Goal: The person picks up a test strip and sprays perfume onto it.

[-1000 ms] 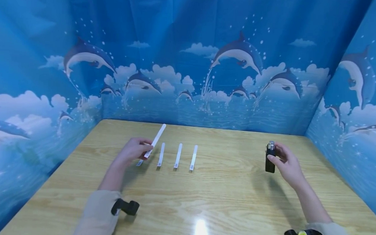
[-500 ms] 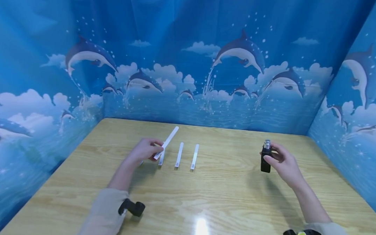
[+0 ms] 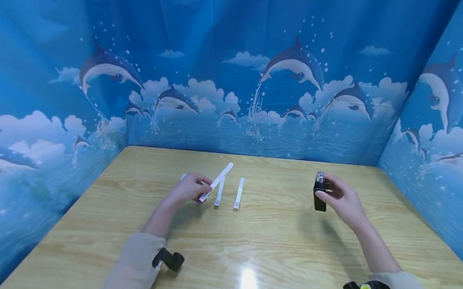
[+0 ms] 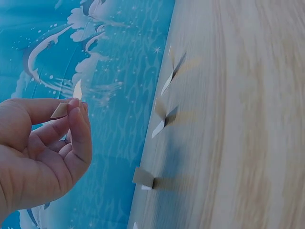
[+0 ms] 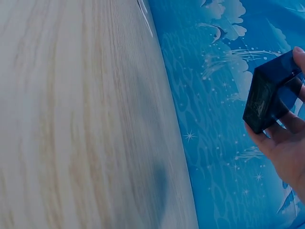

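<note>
Pinching a white strip point(image 3: 219, 179) in your left grip point(image 3: 188, 190) and a black bottle point(image 3: 320, 194) in your right grip point(image 3: 342, 204), you hold both above a wood-grain desk point(image 3: 273, 245) walled by blue dolphin-print curtain point(image 3: 228, 36).

In the head view, a broad lane of bare tabletop point(image 3: 277, 207) runs from the centre towards the right, ending at the black bottle point(image 3: 320, 194) and right hand point(image 3: 339, 200). More open surface lies at lower centre, between the forearms. Left of centre, the left hand point(image 3: 190, 188) and its slanting strip point(image 3: 218, 180) block passage; only a narrow gap separates the inner strip point(image 3: 219, 194) from the outer strip point(image 3: 239, 193). The backdrop point(image 3: 236, 134) walls off the far edge.
</note>
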### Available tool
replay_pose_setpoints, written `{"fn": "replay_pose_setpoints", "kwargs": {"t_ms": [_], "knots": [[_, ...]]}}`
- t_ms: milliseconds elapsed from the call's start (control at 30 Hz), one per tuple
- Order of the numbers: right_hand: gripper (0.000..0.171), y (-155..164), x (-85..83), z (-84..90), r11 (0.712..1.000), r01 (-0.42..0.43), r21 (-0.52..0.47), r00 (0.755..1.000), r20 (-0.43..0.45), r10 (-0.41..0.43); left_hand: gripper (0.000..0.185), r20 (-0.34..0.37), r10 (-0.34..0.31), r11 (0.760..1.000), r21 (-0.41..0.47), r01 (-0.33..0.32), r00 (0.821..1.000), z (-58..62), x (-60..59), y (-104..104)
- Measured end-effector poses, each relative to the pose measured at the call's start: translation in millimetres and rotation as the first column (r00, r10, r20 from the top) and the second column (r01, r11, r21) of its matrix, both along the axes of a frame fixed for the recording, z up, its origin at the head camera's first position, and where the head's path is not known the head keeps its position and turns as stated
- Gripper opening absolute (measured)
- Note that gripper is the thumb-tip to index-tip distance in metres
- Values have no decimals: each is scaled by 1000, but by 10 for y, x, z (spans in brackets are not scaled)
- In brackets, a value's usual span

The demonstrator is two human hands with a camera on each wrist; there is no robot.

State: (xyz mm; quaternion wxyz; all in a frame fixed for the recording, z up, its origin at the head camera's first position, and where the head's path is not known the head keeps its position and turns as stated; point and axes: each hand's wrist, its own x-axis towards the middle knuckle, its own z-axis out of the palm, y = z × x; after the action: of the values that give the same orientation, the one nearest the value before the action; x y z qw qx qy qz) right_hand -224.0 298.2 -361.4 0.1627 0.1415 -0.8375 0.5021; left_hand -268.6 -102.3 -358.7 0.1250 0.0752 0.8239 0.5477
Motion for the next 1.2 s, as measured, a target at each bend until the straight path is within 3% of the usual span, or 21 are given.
{"fn": "replay_pose_setpoints", "kwargs": {"t_ms": [367, 800, 1200], "knots": [[59, -106, -12, 40, 997, -71, 7, 996, 58, 71, 25, -28, -14, 999, 36, 15, 1000, -16, 19, 188], [56, -177, -25, 22, 984, -123, 126, 992, 9, 123, 21, -48, -54, 998, 11, 54, 997, -18, 30, 380], [54, -269, -52, 21, 982, -112, 154, 994, 29, 109, 20, -30, -93, 995, 16, 94, 995, 41, 86, 547]]}}
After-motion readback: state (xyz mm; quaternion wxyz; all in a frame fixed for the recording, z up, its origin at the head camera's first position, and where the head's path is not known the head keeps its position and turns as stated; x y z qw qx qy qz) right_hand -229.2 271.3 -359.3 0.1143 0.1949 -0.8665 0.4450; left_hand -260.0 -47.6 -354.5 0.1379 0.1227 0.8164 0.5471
